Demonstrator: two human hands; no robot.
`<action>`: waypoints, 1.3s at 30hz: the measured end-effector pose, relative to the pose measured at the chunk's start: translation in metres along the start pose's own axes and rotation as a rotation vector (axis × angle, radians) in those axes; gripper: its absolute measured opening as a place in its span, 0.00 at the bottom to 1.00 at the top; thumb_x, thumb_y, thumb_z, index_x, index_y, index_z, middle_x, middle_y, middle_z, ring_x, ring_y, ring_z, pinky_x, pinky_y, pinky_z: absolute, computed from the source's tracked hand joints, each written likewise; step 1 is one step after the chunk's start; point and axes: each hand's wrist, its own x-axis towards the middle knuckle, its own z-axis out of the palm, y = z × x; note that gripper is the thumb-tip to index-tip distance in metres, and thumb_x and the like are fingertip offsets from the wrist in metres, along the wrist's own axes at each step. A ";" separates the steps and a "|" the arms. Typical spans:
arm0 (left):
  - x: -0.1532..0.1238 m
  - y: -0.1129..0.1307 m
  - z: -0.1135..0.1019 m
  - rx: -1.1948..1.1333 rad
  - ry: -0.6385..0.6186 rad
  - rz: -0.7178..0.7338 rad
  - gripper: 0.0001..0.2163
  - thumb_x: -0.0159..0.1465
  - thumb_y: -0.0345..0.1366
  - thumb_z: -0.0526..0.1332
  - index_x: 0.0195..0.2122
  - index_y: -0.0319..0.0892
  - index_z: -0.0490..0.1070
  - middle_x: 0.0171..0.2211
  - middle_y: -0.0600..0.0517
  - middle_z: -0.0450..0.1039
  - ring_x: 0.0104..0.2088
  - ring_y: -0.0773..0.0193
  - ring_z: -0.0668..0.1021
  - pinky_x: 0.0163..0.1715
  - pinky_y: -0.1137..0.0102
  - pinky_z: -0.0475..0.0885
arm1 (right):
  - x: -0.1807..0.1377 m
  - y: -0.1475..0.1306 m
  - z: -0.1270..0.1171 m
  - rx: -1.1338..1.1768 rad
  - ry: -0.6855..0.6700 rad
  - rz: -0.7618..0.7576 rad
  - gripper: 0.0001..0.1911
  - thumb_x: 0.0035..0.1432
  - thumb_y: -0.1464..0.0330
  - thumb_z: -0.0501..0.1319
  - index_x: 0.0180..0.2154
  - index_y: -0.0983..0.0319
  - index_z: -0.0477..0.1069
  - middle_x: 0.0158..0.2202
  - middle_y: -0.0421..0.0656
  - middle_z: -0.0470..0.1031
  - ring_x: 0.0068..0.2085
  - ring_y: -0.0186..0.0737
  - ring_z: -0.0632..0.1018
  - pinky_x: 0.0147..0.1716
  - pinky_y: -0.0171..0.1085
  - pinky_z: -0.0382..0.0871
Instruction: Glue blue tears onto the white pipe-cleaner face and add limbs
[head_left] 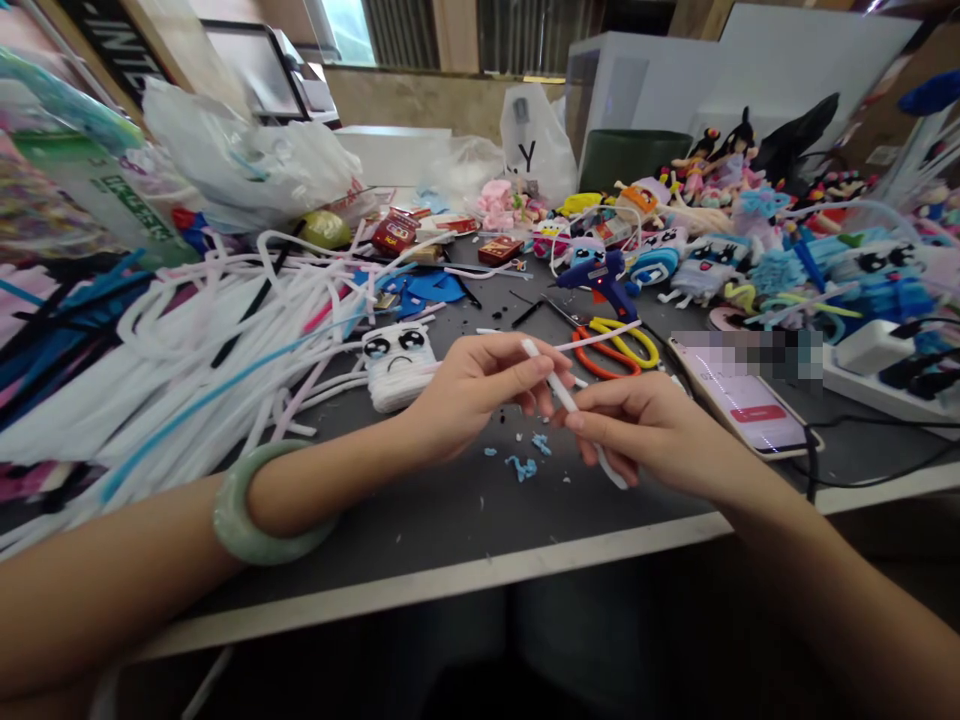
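A short white pipe cleaner [562,392] is held slantwise over the front of the table between my two hands. My left hand [491,385] pinches its upper end between thumb and fingers. Lower down, the fingers of my right hand [637,425] are closed round the same piece, and its tip pokes out below them. Just left of my left hand sits a white fuzzy square figure [397,365] with big eyes and a frown. Behind my hands lie scissors [611,350] with orange and yellow handles, partly covered by a thin pale stem.
Many loose white pipe cleaners [247,330] spread over the left side. A blue glue gun [604,280] stands behind the scissors. To the right are a phone [742,395] and a white power strip [892,375] with cables. Blue scraps [521,467] lie near the table's front edge [450,580].
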 end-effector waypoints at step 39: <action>0.009 0.004 -0.006 -0.100 0.204 -0.069 0.23 0.52 0.44 0.78 0.35 0.41 0.65 0.24 0.54 0.78 0.18 0.72 0.74 0.20 0.78 0.68 | 0.005 0.011 -0.006 -0.251 -0.045 0.007 0.21 0.65 0.57 0.60 0.23 0.61 0.62 0.21 0.33 0.53 0.24 0.30 0.55 0.23 0.35 0.47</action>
